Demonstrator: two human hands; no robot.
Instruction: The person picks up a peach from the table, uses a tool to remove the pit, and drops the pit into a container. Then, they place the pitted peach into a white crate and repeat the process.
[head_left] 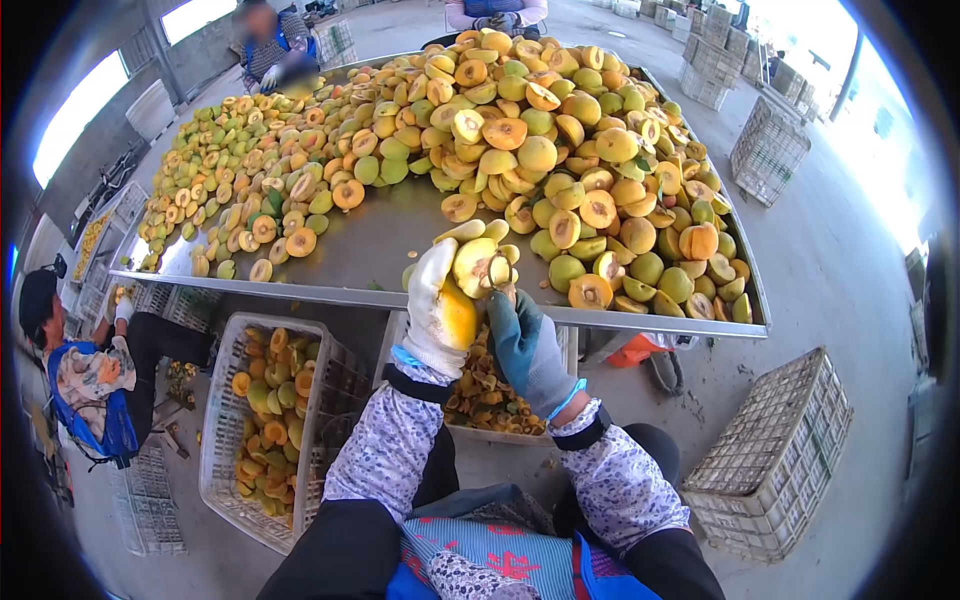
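My left hand [440, 312], in a white glove stained yellow, is closed around several peach halves [474, 264] above the near edge of the metal table. In my blue and grey gloved right hand [527, 350] is a small pitting tool with a ring-shaped metal end [503, 270], held against the cut face of one half. Its handle is mostly hidden by my fingers. A large heap of halved peaches [520, 130], many with the stone still showing, covers much of the table [400, 225].
Below my hands stands a crate of brownish scraps [490, 405]. To its left is a white crate [222, 440] holding peach halves. A closed plastic crate [770, 450] stands at right. One person [95, 385] sits at left; two others work across the table.
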